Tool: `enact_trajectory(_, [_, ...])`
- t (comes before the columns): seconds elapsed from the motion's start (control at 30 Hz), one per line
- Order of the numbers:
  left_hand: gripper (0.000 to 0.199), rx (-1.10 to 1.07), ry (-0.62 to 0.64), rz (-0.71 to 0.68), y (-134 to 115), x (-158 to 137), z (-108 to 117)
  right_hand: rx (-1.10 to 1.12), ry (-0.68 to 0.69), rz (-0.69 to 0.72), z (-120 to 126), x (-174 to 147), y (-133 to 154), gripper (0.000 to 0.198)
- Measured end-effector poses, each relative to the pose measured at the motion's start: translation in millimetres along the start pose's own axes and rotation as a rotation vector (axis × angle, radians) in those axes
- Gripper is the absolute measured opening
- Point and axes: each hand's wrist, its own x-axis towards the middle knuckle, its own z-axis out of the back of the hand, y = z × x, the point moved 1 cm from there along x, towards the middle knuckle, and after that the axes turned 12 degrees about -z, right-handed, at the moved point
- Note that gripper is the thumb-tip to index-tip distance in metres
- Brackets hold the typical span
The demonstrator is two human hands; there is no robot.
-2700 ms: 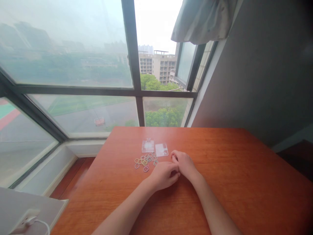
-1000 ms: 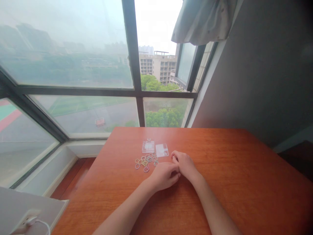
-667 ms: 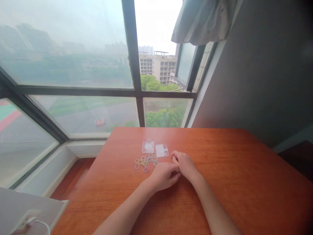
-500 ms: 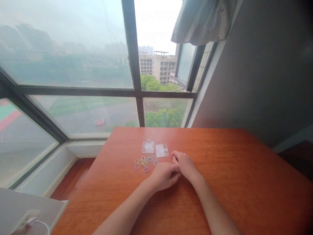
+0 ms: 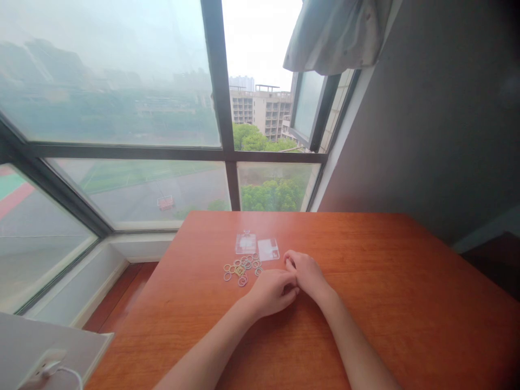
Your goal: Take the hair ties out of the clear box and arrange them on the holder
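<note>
My left hand rests on the table with its fingers curled in, and its fingertips touch my right hand. The right hand is closed loosely too, its fingers bent to the left; no object shows in either hand. Just left of them lies a loose pile of small hair ties, in pale yellow, grey and pink. Behind the pile sits a clear plastic box, and beside it lies a flat clear lid, nearest to the right fingertips.
The brown wooden table reaches to the window frame at the back. A grey wall rises on the right. At the lower left, a white plug with its cable sits in a wall socket.
</note>
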Motion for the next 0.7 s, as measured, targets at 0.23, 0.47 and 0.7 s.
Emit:
enact_trajectory(0.23, [0.005,-0.001,-0.012,-0.009,0.2,-0.2,-0.7,0.008,0.000,0.008,1.1,-1.0,0.3,0.020])
enact_trajectory(0.47, [0.006,0.008,-0.011,-0.011,0.7,-0.3,-0.7,0.009,-0.010,0.007,0.2,-0.8,-0.4,0.019])
enact_trajectory(0.7, [0.006,0.007,-0.011,-0.011,0.4,-0.5,-0.9,0.005,-0.017,0.009,0.3,-0.8,-0.3,0.019])
